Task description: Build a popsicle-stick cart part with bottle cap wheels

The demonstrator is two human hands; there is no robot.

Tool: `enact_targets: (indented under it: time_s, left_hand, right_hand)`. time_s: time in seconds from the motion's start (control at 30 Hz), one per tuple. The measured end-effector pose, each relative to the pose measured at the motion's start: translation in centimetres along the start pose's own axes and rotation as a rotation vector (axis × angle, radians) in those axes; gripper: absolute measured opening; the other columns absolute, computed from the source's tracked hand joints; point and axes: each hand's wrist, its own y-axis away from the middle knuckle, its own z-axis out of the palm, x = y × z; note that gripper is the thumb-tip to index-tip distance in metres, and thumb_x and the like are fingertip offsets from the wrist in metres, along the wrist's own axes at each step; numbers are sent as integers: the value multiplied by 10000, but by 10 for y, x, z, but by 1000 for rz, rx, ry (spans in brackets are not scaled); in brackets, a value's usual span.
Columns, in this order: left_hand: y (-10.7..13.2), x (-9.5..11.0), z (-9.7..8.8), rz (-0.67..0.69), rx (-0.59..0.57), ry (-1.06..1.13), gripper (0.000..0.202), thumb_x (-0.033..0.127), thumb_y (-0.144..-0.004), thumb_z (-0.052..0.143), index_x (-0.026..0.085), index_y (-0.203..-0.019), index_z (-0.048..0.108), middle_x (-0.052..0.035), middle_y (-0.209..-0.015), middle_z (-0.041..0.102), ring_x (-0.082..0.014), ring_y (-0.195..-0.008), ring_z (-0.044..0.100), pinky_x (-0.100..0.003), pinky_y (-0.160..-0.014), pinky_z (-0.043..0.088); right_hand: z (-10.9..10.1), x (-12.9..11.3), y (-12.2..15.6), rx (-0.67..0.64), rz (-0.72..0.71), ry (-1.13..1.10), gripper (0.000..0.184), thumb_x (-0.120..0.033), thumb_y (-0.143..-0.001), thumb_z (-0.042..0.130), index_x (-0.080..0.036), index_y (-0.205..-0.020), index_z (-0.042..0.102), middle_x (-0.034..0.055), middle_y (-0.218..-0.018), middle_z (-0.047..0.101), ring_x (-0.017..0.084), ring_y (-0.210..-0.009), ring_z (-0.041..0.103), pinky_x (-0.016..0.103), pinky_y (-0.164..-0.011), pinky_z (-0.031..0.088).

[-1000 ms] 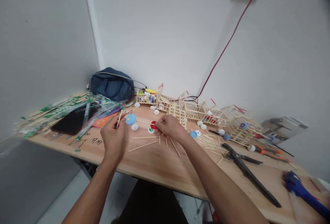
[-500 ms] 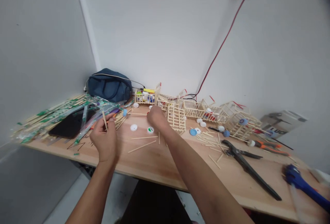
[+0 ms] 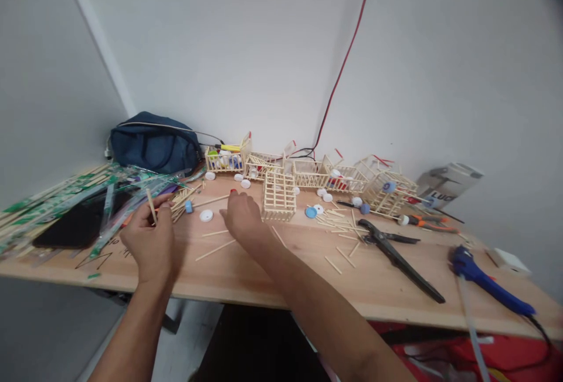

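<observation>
My left hand [image 3: 152, 247] is closed on a short wooden stick [image 3: 151, 203] that stands nearly upright between thumb and fingers. My right hand [image 3: 244, 217] is low over the table, fingers curled downward; its fingertips are mostly hidden, and I cannot make out what they grip. Just beyond its knuckles a bit of a red cap [image 3: 233, 191] shows. A thin stick [image 3: 211, 200] runs from there to a blue bottle cap [image 3: 189, 206]. Nearer me lies a white cap [image 3: 206, 215]. Right of the hand rests a stick-built lattice frame [image 3: 279, 197].
Stick-built carts [image 3: 310, 173] with cap wheels line the wall. Loose sticks [image 3: 341, 226], black-handled cutters [image 3: 400, 259], orange pliers [image 3: 428, 222] and a blue glue gun [image 3: 492, 288] lie rightward. Leftward are a phone [image 3: 74, 226], packaged sticks [image 3: 48, 197] and a blue bag [image 3: 156, 144].
My right hand has drawn back from the far end of the thin stick and now covers the white cap with a green mark. The view has swung right. My left hand keeps its stick.
</observation>
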Motion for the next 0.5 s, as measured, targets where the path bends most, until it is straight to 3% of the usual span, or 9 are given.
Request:
enact_targets:
  time_s: [0.13, 0.33, 0.5]
  left_hand:
    - [-1, 3, 1, -9, 14, 18, 207, 237, -825, 557, 181, -942, 718, -39, -902, 704, -197, -827, 637, -348, -795, 510]
    - [1, 0, 4, 9, -16, 39, 235, 263, -826, 572, 169, -992, 709, -52, -924, 703, -205, -832, 642, -353, -778, 512]
    - [2, 4, 4, 48, -53, -28, 247, 297, -851, 543, 178, -999, 700, -32, -913, 689, -196, -843, 624, -330, -758, 483]
  right_hand:
    - [10, 2, 11, 3, -84, 34, 321, -182, -872, 563, -51, -1164, 579, 226, -1136, 615, 298, -1039, 601, 385, -829, 519]
    - [10, 11, 18, 38, -140, 12, 301, -38, -863, 444, -31, -1128, 585, 233, -1112, 609, 297, -1028, 599, 413, -809, 525]
    - [0, 15, 29, 58, -268, -107, 220, -174, -900, 532, -94, -1092, 602, 187, -1106, 633, 272, -1042, 596, 390, -832, 517]
